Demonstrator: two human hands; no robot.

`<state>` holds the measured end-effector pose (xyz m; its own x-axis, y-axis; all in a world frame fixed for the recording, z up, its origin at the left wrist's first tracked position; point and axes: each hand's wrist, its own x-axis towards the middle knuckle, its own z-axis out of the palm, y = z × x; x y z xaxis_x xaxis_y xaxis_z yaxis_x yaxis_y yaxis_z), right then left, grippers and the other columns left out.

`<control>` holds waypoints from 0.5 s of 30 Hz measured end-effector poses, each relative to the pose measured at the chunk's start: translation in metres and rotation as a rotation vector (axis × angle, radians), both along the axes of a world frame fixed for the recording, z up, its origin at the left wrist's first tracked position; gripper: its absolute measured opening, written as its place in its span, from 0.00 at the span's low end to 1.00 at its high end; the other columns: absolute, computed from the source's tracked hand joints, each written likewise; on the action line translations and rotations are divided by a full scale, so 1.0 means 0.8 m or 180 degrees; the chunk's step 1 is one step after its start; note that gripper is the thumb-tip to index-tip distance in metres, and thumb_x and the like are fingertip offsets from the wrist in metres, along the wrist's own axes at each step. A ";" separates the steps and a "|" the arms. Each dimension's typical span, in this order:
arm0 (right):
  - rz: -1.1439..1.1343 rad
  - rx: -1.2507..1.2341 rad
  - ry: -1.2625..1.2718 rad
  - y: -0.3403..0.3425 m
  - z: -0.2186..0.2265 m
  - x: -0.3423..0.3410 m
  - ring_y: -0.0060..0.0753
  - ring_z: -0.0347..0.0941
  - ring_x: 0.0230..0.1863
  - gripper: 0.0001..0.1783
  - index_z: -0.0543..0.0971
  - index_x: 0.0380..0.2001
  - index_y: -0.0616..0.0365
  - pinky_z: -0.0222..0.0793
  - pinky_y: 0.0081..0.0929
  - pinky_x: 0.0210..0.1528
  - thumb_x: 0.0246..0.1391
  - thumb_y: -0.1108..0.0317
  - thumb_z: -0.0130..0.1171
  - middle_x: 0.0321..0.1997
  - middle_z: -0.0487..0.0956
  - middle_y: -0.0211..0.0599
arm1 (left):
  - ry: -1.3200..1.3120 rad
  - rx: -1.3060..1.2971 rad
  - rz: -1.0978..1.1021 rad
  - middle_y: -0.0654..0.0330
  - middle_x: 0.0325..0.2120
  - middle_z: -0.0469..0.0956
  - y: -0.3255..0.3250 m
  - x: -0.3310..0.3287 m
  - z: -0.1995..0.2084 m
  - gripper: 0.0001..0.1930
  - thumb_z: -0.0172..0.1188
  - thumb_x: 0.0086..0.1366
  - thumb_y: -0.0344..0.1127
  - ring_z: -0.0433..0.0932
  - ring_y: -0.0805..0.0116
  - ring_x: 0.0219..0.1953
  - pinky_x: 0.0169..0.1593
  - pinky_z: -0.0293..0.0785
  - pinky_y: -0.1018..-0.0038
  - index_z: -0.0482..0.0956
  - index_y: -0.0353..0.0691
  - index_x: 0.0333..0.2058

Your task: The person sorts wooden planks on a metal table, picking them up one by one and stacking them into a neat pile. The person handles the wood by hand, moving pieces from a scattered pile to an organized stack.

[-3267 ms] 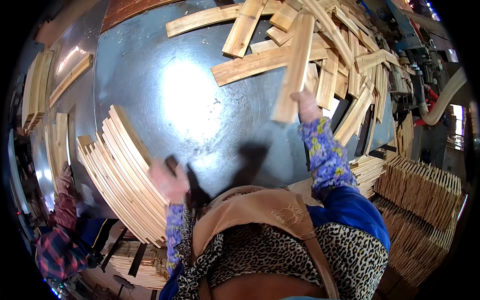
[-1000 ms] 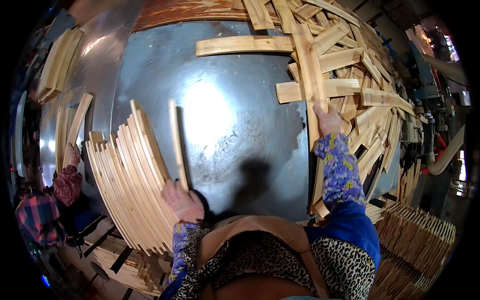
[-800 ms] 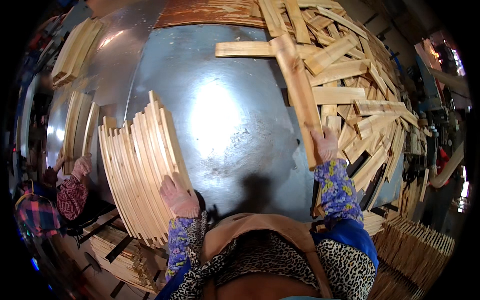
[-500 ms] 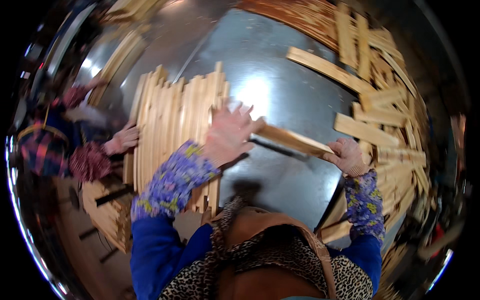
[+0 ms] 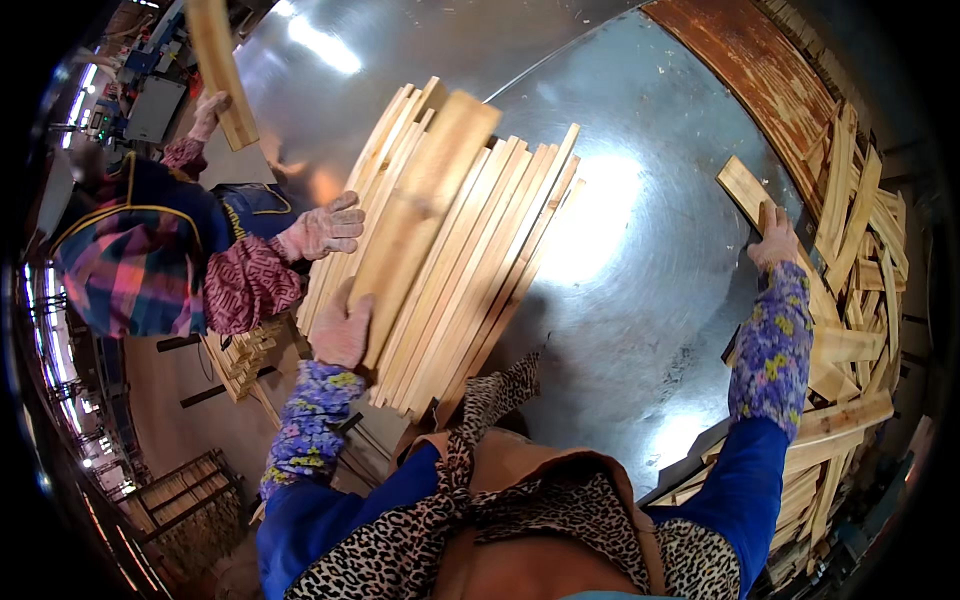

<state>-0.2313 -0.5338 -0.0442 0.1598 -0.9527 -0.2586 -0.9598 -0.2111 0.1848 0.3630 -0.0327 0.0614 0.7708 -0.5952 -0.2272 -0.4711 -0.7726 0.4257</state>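
My left hand (image 5: 343, 335) grips the near left edge of a wide wooden board (image 5: 425, 205), which lies slanted over a row of narrow wooden strips (image 5: 490, 260). The strips stand side by side on the metal table, their far ends uneven. Over at the right, my right hand (image 5: 775, 240) is closed around the edge of another wooden board (image 5: 742, 188) at the side of a loose pile; its fingertips are partly hidden.
Across the row at left, a co-worker's gloved hand (image 5: 325, 228) is spread beside the strips; their other hand (image 5: 210, 112) raises a board (image 5: 215, 65). Jumbled boards (image 5: 845, 345) cover the right side of the metal table (image 5: 640, 330), near a worn brown panel (image 5: 750, 75).
My right hand has left the board it held and moved right to the pile. My left hand, spread before, now holds a wide board over the strips. The co-worker has raised a board.
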 end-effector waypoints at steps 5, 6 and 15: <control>-0.0473 0.0111 -0.0127 -0.051 -0.010 0.015 0.64 0.66 0.77 0.62 0.52 0.85 0.38 0.66 0.52 0.77 0.48 0.56 0.72 0.75 0.69 0.58 | -0.0593 -0.0385 -0.0382 0.39 0.56 0.84 0.039 0.059 -0.070 0.30 0.66 0.73 0.50 0.83 0.41 0.58 0.63 0.78 0.56 0.79 0.33 0.66; -0.0310 0.0192 -0.0122 -0.048 -0.005 0.018 0.64 0.67 0.76 0.61 0.53 0.85 0.37 0.67 0.53 0.76 0.49 0.55 0.72 0.74 0.70 0.59 | -0.1129 -0.0123 -0.0625 0.39 0.55 0.84 0.012 0.045 -0.038 0.31 0.67 0.72 0.48 0.83 0.39 0.57 0.62 0.78 0.54 0.78 0.33 0.65; 0.0641 0.0496 -0.2367 0.027 0.114 0.165 0.55 0.76 0.66 0.50 0.65 0.80 0.38 0.73 0.47 0.68 0.58 0.51 0.75 0.61 0.76 0.56 | -0.0907 0.0254 -0.1336 0.42 0.58 0.82 -0.006 0.061 -0.085 0.34 0.76 0.61 0.53 0.79 0.39 0.62 0.65 0.75 0.49 0.81 0.43 0.62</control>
<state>-0.0994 -0.5123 0.0470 0.5089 -0.8486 -0.1443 -0.7606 -0.3648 -0.5371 0.4115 -0.0379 -0.0063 0.5071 -0.8560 -0.1002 -0.8364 -0.5168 0.1827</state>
